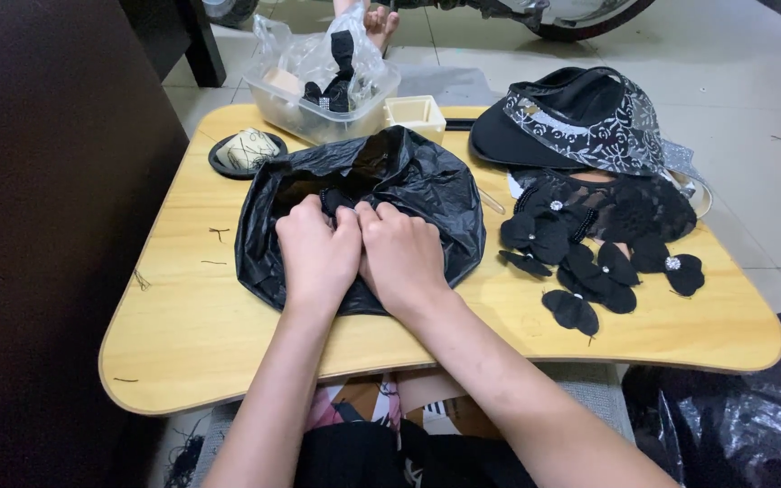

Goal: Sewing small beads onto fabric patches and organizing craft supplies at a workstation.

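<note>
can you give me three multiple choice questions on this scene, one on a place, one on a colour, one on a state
1. Where does the black plastic bag lie?
A. on the wooden table
B. on the floor
C. inside the clear container

2. What colour are the fabric flowers right of the bag?
A. red
B. black
C. white

3. How are the left hand and right hand placed?
A. both raised, well clear of the table
B. far apart
C. side by side on the bag, fingers curled

Answers: 1 A, the bag is spread on the tabletop; 2 B, all the flowers are black; 3 C, the hands meet at the bag's middle, pinching something small and dark.
</note>
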